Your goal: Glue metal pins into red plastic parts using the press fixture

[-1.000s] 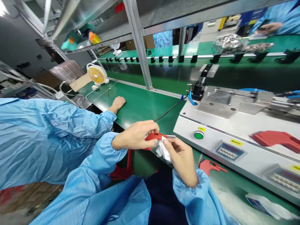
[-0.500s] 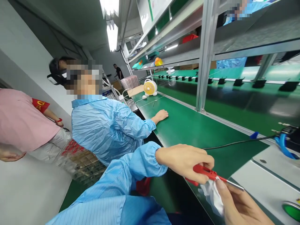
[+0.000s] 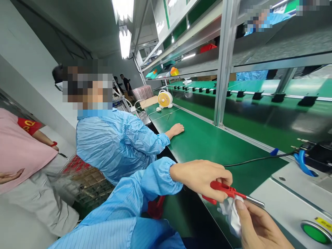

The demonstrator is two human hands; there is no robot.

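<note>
Here left hand [image 3: 204, 176] grips red-handled tool [image 3: 223, 189] (metal tip rightward, slightly down); right hand [image 3: 259, 224] pinches white cloth [image 3: 231, 214].

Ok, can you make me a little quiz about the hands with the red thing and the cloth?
1. True or false: the left hand grips a red plastic tool with a metal tip.
2. Which holds the crumpled white cloth? A) right hand B) co-worker's hand
3. What colour is the round button on the grey machine panel?

Key: 1 true; 2 A; 3 green.
</note>
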